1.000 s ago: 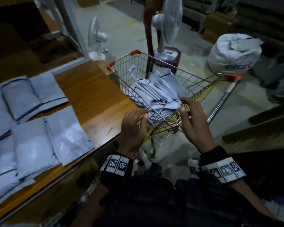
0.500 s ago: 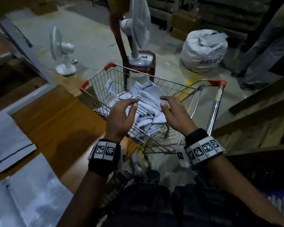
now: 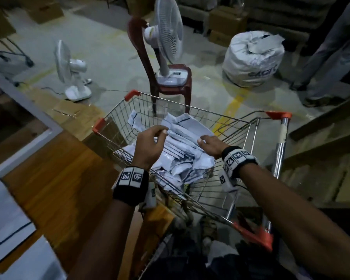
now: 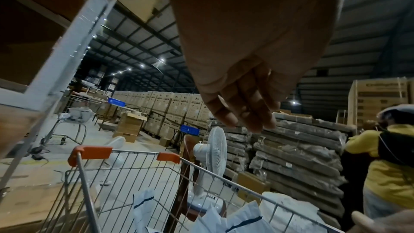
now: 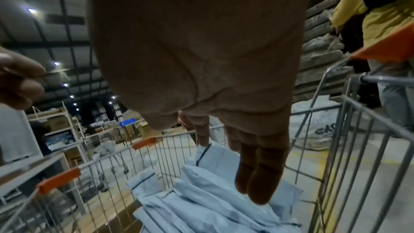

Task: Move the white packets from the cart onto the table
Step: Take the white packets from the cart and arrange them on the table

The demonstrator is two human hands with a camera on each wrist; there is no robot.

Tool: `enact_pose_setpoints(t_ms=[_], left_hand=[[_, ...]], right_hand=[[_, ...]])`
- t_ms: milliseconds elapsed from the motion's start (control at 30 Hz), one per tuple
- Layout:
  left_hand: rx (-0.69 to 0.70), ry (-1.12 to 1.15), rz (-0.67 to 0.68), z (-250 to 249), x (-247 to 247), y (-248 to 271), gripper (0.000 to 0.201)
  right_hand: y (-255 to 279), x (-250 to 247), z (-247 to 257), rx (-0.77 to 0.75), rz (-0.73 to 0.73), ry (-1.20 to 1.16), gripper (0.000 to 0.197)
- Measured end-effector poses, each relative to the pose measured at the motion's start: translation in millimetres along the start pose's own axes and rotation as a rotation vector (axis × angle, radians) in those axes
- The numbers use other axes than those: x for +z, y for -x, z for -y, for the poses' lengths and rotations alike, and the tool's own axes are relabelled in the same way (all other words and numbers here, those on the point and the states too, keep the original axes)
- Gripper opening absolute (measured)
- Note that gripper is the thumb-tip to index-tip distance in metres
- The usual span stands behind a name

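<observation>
Filling the cart point(image 3: 226, 126) at 12 o'clock, the white packets point(image 3: 182, 142) remain heaped, long axes running roughly 10-to-4; several already lie on the desk point(image 3: 55, 178) at 8 o'clock, so most work remains. My left hand point(image 3: 150, 146) hovers loosely curled, empty; my right hand point(image 3: 210, 146) lies flat-fingered on the heap.

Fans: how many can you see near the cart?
2. One fan stands on the red chair beyond the cart; the other fan stands on the floor, further left. Others may be hidden.
</observation>
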State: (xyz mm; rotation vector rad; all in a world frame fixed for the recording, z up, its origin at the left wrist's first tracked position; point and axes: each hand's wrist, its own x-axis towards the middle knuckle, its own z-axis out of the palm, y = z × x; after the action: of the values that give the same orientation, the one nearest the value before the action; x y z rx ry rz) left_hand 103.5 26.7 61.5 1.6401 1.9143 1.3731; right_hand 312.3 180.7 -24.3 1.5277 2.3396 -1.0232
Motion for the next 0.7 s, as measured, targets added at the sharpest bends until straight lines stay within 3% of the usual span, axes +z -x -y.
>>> enact_pose_setpoints(t_ms=[233,367,467,700], left_hand=[[-0.213,-0.101,0.140,47,47,-36,0.015],[-0.339,-0.101,0.229,76,69,-40,0.030],[-0.412,-0.048,0.192,96,80,-41,0.029],[-0.537,0.016,0.135,110,93,-33,0.019]], right_hand=[[-58,20,-5,-0.008,0.045,0.091,0.060],[-72,36,-8,-0.058,0.047,0.147,0.048],[-83,45,-15,-0.012,-0.011,0.177,0.046],[-113,48,-15,-0.128,0.057,0.356,0.047]])
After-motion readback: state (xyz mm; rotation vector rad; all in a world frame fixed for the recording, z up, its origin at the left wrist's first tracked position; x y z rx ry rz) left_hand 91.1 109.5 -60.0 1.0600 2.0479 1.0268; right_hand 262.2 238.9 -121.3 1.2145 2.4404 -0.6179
